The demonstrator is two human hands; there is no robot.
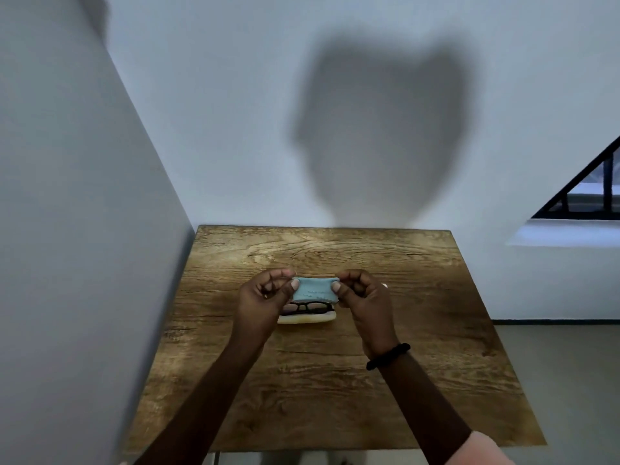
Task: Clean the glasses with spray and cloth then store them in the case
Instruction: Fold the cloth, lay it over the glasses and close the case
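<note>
A light blue cloth (314, 289) is stretched between my two hands above the middle of the wooden table (335, 380). My left hand (265, 302) pinches its left end and my right hand (360, 297) pinches its right end. Just below the cloth, black-framed glasses (307, 307) lie in a cream-coloured case (306, 318) that rests open on the table. The cloth hides the far part of the case. No spray bottle is in view.
A white wall runs close along the table's left edge, and another stands right behind its far edge. A small white object (384, 285) peeks out behind my right hand. A dark-framed window (590, 193) sits at the right, with floor below.
</note>
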